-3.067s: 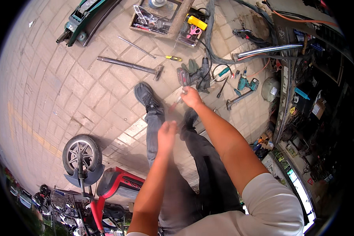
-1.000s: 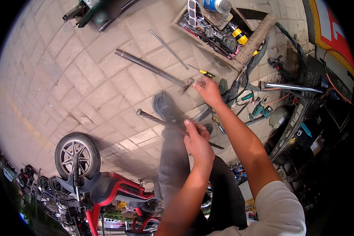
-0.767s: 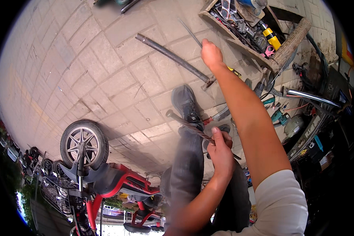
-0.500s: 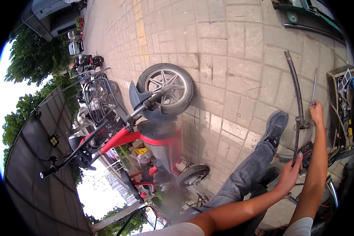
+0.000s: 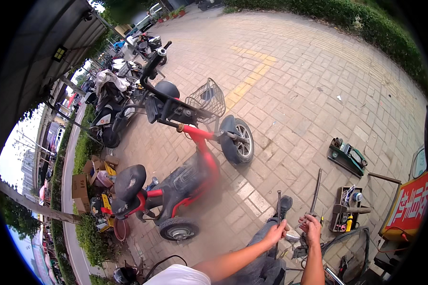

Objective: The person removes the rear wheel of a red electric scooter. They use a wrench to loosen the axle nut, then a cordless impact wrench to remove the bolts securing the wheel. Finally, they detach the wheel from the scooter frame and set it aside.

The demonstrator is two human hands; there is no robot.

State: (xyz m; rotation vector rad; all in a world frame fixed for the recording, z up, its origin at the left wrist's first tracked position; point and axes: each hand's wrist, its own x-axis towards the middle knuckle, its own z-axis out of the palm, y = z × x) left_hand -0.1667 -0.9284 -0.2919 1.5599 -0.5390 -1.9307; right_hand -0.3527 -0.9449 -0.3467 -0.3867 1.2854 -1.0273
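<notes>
My left hand (image 5: 276,232) is closed around a slim dark rod (image 5: 278,202) that stands roughly upright and has a small wider tip. Beside it my right hand (image 5: 311,228) has its fingers curled together; what is in them, if anything, is too small to make out. A longer dark bar (image 5: 317,187) runs up from just behind the right fingers, and I cannot tell whether they touch it. Beneath the hands are my trouser leg and a dark shoe (image 5: 285,204).
A red and black electric scooter (image 5: 207,156) stands at left centre. To the right are an open toolbox (image 5: 338,209) with a hammer (image 5: 356,209) across it, a green metal tool (image 5: 348,156), a black tyre or hose loop (image 5: 366,242) and a red sign (image 5: 406,206). Cardboard boxes (image 5: 81,192) sit far left.
My view has swung round, so the whole scooter and more paving show. My hands are closer together. The thin metal rod that was in my right hand no longer shows there clearly.
</notes>
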